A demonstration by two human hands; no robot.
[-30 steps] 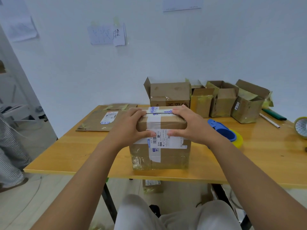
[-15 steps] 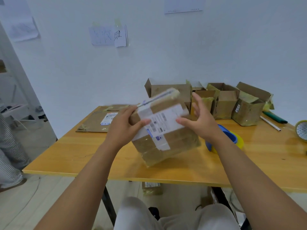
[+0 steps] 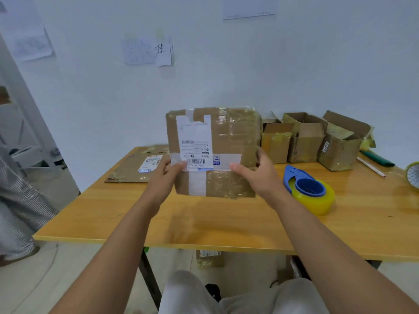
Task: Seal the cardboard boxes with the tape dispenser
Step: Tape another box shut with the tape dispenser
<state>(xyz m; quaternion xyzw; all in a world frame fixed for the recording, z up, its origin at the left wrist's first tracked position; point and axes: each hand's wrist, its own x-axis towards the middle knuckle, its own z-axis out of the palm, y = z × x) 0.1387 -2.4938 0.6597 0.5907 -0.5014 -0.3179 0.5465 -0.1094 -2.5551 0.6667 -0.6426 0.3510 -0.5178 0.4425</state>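
Risk at this stage centres on the taped cardboard box [image 3: 213,152], which is held clear above the worktop [image 3: 204,220] with one broad face turned toward the camera. The left hand [image 3: 164,177] grips the near-left part of the box, thumb on the face. The right hand [image 3: 258,175] grips the right edge, thumb on the front and fingers [image 3: 260,155] wrapped behind. Both holds sit low on the box, so the upper part is unsupported. If either grip loosens during rotation, the box is likely to tip away and drop onto the worktop. The glossy tape under both thumbs probably offers little friction. The shipping label [image 3: 195,143] is partly peeled at its top edge and could tear further if a thumb drags across it.

The tape dispenser [image 3: 306,189], blue with a yellowish roll, lies on the worktop just right of the right hand, not held. A dropped or swung box could knock it.

Containers: three small cardboard boxes [image 3: 308,139] stand at the far right with flaps open. Their contents cannot be seen. A flattened carton [image 3: 136,168] lies far left. The held box appears closed; contents unknown.
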